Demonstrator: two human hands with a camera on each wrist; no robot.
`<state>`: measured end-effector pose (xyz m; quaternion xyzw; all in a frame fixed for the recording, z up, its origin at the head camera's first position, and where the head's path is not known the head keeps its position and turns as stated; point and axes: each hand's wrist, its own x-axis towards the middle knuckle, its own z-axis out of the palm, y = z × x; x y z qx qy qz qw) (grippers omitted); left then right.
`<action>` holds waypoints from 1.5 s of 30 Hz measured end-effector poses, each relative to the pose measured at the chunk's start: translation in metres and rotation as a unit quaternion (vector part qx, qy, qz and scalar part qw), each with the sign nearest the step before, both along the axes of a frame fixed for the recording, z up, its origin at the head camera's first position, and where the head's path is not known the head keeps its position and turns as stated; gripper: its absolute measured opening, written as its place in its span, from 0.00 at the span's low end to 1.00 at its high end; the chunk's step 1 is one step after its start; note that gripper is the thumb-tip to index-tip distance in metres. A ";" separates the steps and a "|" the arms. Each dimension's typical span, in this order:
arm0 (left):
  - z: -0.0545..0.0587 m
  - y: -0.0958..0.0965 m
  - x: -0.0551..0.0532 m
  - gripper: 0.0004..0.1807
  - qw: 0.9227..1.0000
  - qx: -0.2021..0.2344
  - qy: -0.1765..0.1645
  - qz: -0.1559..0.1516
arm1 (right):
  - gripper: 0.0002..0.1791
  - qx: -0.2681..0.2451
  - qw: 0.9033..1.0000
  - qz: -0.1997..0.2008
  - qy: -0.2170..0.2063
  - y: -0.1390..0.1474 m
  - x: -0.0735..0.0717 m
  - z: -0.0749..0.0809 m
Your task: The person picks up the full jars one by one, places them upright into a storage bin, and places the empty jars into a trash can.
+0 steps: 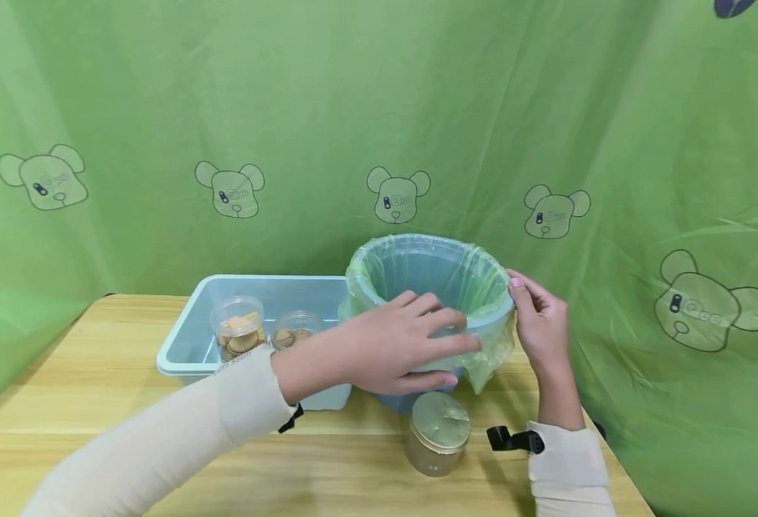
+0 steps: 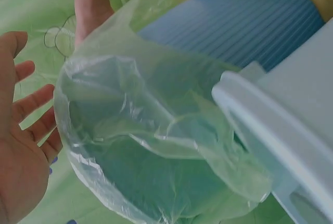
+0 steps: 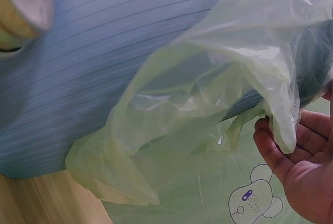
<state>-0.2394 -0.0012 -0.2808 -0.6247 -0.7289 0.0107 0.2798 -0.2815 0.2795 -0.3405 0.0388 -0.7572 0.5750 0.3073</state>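
Observation:
A thin green plastic bag point(image 1: 492, 352) lines a ribbed blue trash bin point(image 2: 234, 21), its edge folded over the rim and hanging loosely outside. On the bin's right side my right hand point(image 1: 540, 316) pinches the bag at the rim between thumb and fingers. My left hand point(image 1: 405, 341) reaches across the front of the bin, fingers spread and loosely bent, with nothing held. Beside the bag in the left wrist view, that hand's palm and separated fingers show. The right wrist view shows a bunched bag fold point(image 3: 283, 125) at the right fingers.
Left of the bin stands a light blue plastic basin point(image 1: 188, 323) holding a clear jar of biscuits point(image 1: 242, 337) and another clear tub point(image 1: 298, 327) with round brown pieces. A lidded clear jar point(image 1: 437, 445) stands on the wooden table point(image 1: 327, 467) before the bin. Green cloth hangs behind.

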 end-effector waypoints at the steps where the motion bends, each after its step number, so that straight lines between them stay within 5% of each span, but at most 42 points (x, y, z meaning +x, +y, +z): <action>1: -0.002 0.000 0.002 0.25 1.000 0.000 0.005 -0.002 | 0.21 -0.002 1.000 0.001 0.000 0.000 0.000 0.000; 15: -0.024 0.000 0.018 0.23 0.998 -0.003 0.060 -0.002 | 0.21 -0.003 1.000 -0.004 0.005 0.002 -0.001 -0.001; 34: -0.064 0.010 0.022 0.28 0.996 -0.083 0.040 0.022 | 0.21 0.007 1.000 -0.006 -0.002 0.001 0.000 0.000; 45: -0.093 0.017 0.015 0.28 0.992 -0.125 -0.010 0.027 | 0.22 0.007 1.000 -0.006 -0.001 0.000 0.000 0.001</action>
